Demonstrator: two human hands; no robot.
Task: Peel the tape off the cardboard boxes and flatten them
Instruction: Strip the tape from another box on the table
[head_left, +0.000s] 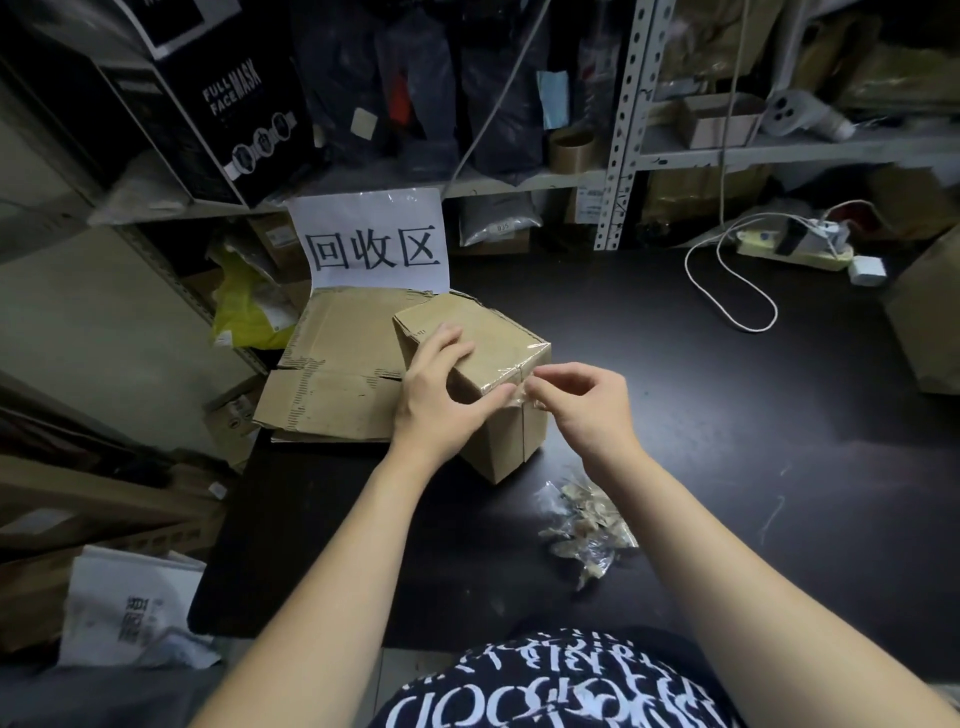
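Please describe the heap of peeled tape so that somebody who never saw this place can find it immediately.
Start at the black table. On it stands a taped cardboard box; the heap of peeled tape lies nearer the person and slightly to the right. Unlike the flat brown cardboard around, it is crumpled, shiny and partly clear.

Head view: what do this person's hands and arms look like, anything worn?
Left hand and right hand are bare: no gloves, rings or watch visible. No sleeves reach the forearms. A black shirt with white lettering shows below.
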